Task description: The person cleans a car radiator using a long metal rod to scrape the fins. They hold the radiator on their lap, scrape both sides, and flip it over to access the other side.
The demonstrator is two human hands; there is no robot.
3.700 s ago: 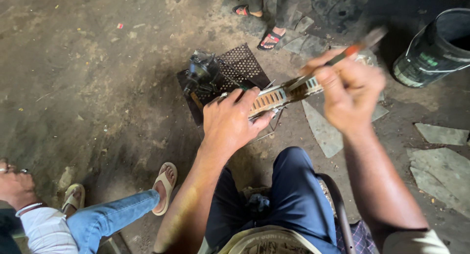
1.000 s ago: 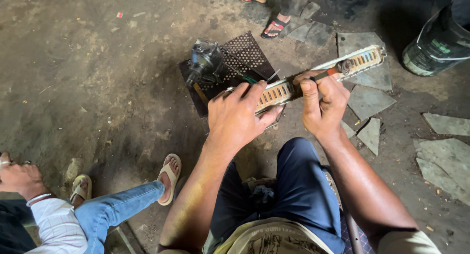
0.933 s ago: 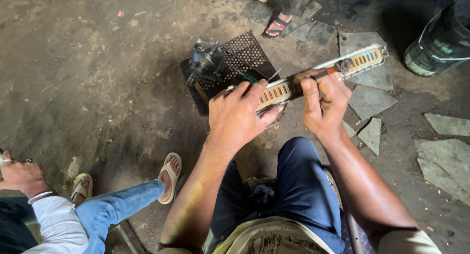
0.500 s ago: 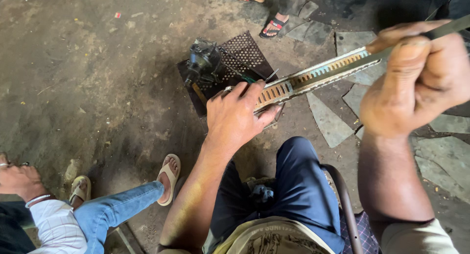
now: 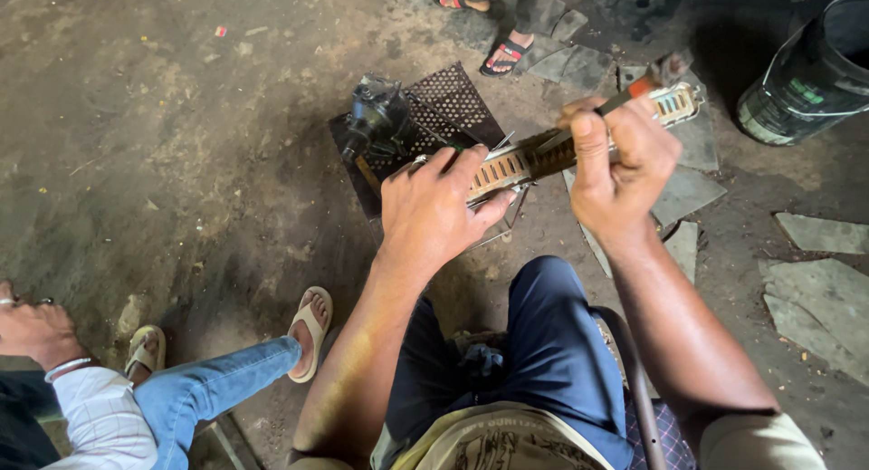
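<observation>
Left hand [image 5: 433,218] closed over near end of long slotted metal strip [image 5: 579,144], held level above dirt floor [image 5: 163,144]. Right hand [image 5: 615,162] clenched around red-handled tool [image 5: 634,90], tip against strip's middle. Beyond left hand: perforated dark plate [image 5: 444,99] bearing black motor part [image 5: 378,119]. Far right: dark bucket [image 5: 810,76].
</observation>
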